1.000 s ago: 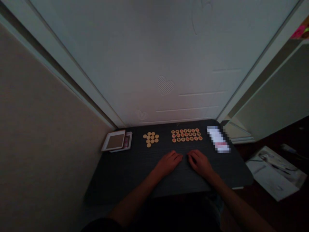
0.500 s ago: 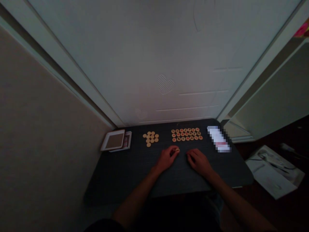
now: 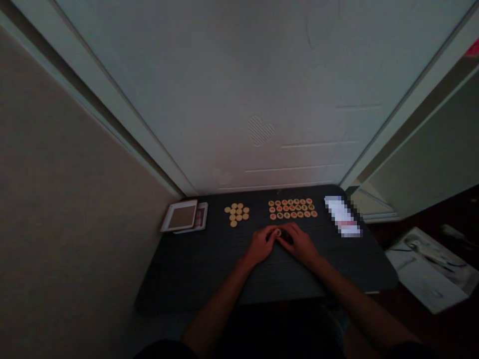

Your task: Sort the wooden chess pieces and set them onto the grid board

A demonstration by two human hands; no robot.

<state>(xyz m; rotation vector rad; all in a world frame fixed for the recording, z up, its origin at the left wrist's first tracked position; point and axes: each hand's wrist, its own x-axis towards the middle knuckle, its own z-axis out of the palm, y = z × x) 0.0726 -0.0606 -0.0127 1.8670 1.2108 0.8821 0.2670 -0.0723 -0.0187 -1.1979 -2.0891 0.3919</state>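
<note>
On a small dark table [image 3: 209,269] my left hand [image 3: 260,245] and my right hand [image 3: 299,244] meet near the middle, fingertips together round one round wooden disc [image 3: 278,233]. Both hands are curled, pinching it between them. Just beyond lie three rows of wooden discs with red and dark marks [image 3: 292,209]. Further left sits a small cluster of plain-faced discs [image 3: 236,214]. The light is dim.
A flat white box with a brown inside [image 3: 180,217] lies at the table's far left corner, over a red-marked lid. A blurred white item [image 3: 342,215] rests at the far right. A white door stands behind the table; papers [image 3: 430,269] lie on the floor, right.
My left hand picked up a disc and curled round it. My right hand then slid left to join it, and both now hold the disc together.
</note>
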